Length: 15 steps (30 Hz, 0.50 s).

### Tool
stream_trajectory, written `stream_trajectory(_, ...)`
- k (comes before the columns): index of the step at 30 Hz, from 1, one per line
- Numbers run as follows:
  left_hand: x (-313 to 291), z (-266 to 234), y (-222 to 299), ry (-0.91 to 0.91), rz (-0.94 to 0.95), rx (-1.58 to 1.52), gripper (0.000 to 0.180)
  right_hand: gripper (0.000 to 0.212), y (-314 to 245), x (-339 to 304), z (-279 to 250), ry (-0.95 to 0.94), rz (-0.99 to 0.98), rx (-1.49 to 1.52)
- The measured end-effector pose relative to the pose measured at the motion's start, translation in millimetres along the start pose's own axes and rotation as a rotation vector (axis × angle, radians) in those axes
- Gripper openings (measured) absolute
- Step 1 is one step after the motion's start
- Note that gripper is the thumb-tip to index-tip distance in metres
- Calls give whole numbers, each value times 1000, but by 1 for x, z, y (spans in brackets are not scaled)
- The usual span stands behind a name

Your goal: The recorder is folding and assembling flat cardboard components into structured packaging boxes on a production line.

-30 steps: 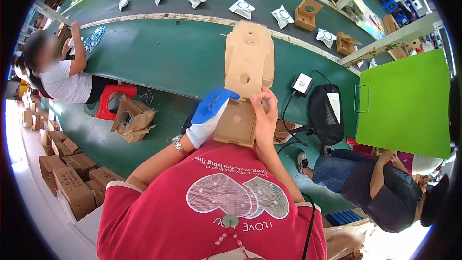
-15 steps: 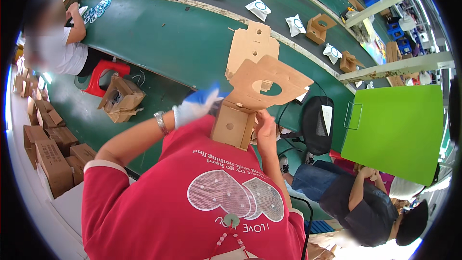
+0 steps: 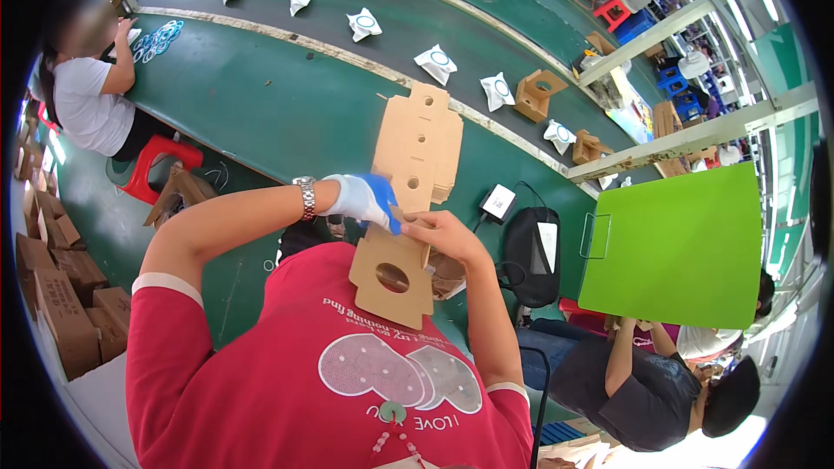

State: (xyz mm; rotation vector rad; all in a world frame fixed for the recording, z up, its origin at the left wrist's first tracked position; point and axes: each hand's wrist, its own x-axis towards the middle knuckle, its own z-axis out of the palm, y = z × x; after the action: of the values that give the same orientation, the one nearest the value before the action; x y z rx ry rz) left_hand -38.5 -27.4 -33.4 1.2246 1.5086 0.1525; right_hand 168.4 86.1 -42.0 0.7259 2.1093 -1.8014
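Observation:
In front of my chest I hold a partly folded brown cardboard box [image 3: 372, 262]. Its lid panel, with a large round hole, points down toward my shirt. My left hand [image 3: 365, 200], in a white and blue glove, closes on the box's far edge, fingers bent over the cardboard. From the other side my bare right hand [image 3: 447, 236] grips the same edge, its fingertips close to the gloved ones. The hands hide much of the box's walls. Just beyond them, a stack of flat cardboard blanks [image 3: 420, 135] with small round holes lies on the green table.
Several white packets [image 3: 363, 24] with blue rings and two open boxes [image 3: 536, 95] sit on the conveyor [image 3: 330, 0]. To the right are a black bag [image 3: 530, 265], a white device [image 3: 499, 201] and a green board [image 3: 673, 243]. Co-workers sit at far left and lower right.
The box has turned, so its holed lid now points toward my body instead of up and away. My left hand has moved from beside the box to its edge, next to my right hand.

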Motion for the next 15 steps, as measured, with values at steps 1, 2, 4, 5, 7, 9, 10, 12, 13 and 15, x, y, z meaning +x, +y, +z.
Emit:
stream_trajectory(1, 4, 0, -3, -6, 4, 6, 60, 56, 1, 2, -2, 8, 3, 4)
stream_trajectory(2, 7, 0, -8, 24, 34, -58, 59, 54, 3, 5, -4, -1, 13, -13)
stream_trajectory(4, 13, -1, -19, 76, 135, -158, 57, 51, 9, 9, -5, 6, -17, 25)
stream_trajectory(5, 18, -2, -27, 61, 129, -154, 57, 51, 14, 13, -5, 9, -13, 41)
stream_trajectory(7, 26, -2, -41, 90, 145, -508, 53, 50, 32, 27, -7, 77, -34, -45)
stream_trajectory(9, 51, -4, -78, 94, -44, -1040, 49, 48, 47, 42, -3, 150, -32, 6)
stream_trajectory(10, 56, 3, -110, 279, 124, -1253, 51, 43, 54, 46, -4, 451, 47, -50)
stream_trajectory(12, 47, 16, -128, 638, 294, -1316, 53, 40, 79, 60, 2, 755, 148, -91)
stream_trajectory(13, 37, 31, -124, 792, 290, -1167, 53, 35, 104, 71, 8, 1054, 36, -197)
stream_trajectory(15, 33, 71, -125, 730, 325, -1021, 75, 31, 117, 80, 24, 1340, -65, -306)
